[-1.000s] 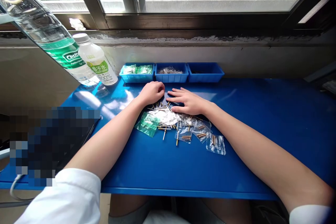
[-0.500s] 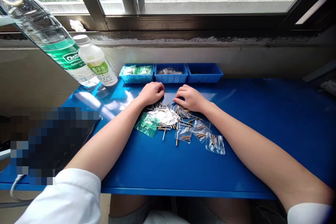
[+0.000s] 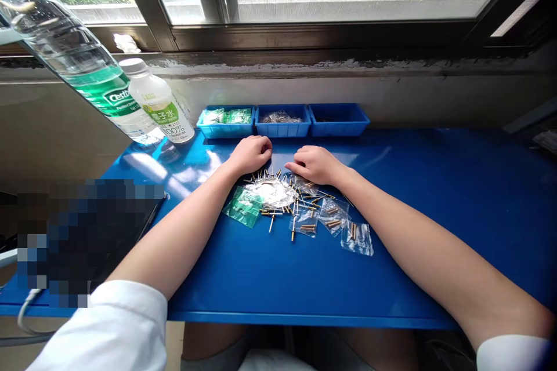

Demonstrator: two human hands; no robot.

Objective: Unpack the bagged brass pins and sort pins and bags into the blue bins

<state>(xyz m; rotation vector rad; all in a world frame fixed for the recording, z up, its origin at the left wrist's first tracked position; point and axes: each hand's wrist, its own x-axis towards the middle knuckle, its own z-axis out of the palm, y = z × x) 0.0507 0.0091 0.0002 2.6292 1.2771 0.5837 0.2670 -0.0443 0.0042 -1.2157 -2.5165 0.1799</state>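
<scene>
My left hand point(image 3: 252, 153) rests on the table with its fingers curled in, just behind a heap of small parts; nothing shows in it. Opposite, my right hand point(image 3: 318, 164) is loosely closed, thumb pointing left, over the heap's back right edge. No object is visible in its fingers, though the palm is hidden. Between the forearms lie scattered pop rivets point(image 3: 272, 221) with brass-coloured ends and a shiny silvery packet point(image 3: 274, 193). A green plastic bag point(image 3: 244, 207) lies at the left. Several clear bags point(image 3: 357, 239) with brown tubular pieces lie at the right.
Against the wall stand three blue bins: one with green packets point(image 3: 201, 122), one with clear bags point(image 3: 282, 129), one with a few dark pieces point(image 3: 342, 128). A large water bottle point(image 3: 100, 78) and a white-capped bottle point(image 3: 163, 105) stand back left. A blurred dark object point(image 3: 87, 232) lies left.
My right hand has drawn its fingers in more and settled slightly lower. My left hand and the parts on the table stay where they were.
</scene>
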